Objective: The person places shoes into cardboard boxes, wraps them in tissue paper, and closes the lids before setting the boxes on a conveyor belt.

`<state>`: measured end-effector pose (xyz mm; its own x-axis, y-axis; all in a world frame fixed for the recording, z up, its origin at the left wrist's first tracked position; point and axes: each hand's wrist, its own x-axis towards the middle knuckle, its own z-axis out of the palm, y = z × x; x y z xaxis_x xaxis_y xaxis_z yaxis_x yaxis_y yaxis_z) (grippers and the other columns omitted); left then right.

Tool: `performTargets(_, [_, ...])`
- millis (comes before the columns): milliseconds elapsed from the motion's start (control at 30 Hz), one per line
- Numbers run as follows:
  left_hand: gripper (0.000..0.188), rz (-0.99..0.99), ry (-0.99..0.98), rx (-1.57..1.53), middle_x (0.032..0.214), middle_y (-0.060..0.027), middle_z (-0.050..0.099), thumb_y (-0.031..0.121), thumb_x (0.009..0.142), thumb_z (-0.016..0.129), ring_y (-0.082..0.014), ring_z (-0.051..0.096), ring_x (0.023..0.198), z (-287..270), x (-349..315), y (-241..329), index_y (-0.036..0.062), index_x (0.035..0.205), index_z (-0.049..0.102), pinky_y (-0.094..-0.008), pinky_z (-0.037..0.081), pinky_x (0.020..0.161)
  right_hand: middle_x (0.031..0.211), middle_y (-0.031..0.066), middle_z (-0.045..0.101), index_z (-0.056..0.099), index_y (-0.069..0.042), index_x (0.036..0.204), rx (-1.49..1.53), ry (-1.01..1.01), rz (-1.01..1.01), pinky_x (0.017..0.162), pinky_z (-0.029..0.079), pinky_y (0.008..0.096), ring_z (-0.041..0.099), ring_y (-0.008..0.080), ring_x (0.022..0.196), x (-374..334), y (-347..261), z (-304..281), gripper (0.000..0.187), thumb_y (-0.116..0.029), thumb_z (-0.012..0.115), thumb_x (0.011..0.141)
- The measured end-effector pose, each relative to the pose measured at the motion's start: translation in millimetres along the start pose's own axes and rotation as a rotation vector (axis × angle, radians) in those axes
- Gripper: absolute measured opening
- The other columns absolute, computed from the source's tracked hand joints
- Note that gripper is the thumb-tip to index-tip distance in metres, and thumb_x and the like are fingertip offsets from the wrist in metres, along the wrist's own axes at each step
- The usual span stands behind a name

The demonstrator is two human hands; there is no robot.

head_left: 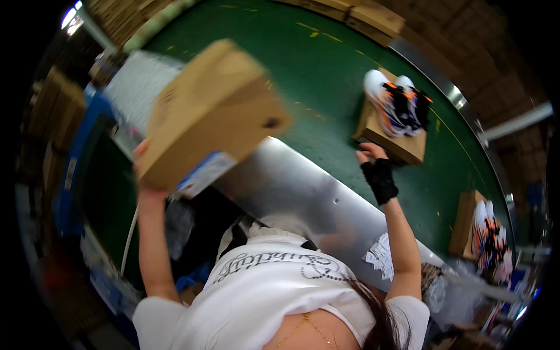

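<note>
A closed brown cardboard shoebox (216, 116) is held up and tilted on the left, blurred by motion, with a blue-and-white label on its near side. My left hand (146, 172) grips its lower left edge. On the right, my right hand (373, 160), in a black fingerless glove, reaches to the near left corner of another shoebox (417, 149). Its fingers are bent at that corner; whether they grip it is unclear. On top of that box stands a pair of white, orange and dark sneakers (396, 105).
Both boxes are over a green conveyor belt (318, 111) with a metal edge plate (309, 186) along my side. Further right is another box (465, 224) with similar sneakers (489, 233). White paper slips (380, 256) lie on the metal. Closed boxes (376, 20) line the far side.
</note>
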<state>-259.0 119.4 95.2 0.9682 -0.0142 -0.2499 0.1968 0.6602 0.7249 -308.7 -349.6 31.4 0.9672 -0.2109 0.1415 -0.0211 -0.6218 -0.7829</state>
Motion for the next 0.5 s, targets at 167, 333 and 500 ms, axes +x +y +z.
performTargets(167, [0.044,0.194,0.517,-0.110,0.113,-0.0059,0.053,0.040,0.080,0.041,-0.0262,0.049,0.105,-38.6,-60.7,41.4,0.0139,0.113,0.052,-0.0462,0.042,0.085,0.111,0.0145,0.047,0.054,-0.008,0.100,-0.450,0.314,-0.346,0.085,0.037,0.0393,0.045,0.0319,0.103,20.6,69.7,-37.2,0.038,-0.022,0.068,0.068])
performTargets(333, [0.080,0.339,0.874,-0.262,0.134,-0.0135,0.026,0.054,0.066,0.057,-0.0351,0.032,0.119,-142.1,-67.2,52.6,0.0181,0.131,0.028,-0.0581,0.033,0.085,0.122,0.0146,0.041,0.055,-0.016,0.105,-0.805,0.337,-0.340,0.092,0.023,0.0529,0.034,0.0321,0.116,75.7,65.5,-88.1,0.054,-0.031,0.073,0.057])
performTargets(500, [0.088,0.097,0.826,-0.071,0.134,-0.0159,0.023,0.053,0.068,0.062,-0.0320,0.034,0.118,-156.0,-44.7,39.2,0.0155,0.134,0.018,-0.0515,0.034,0.089,0.123,0.0151,0.043,0.056,-0.021,0.110,-0.925,-0.035,0.091,0.095,0.017,0.0543,0.031,0.0304,0.120,112.4,46.9,-106.2,0.056,-0.044,0.069,0.060])
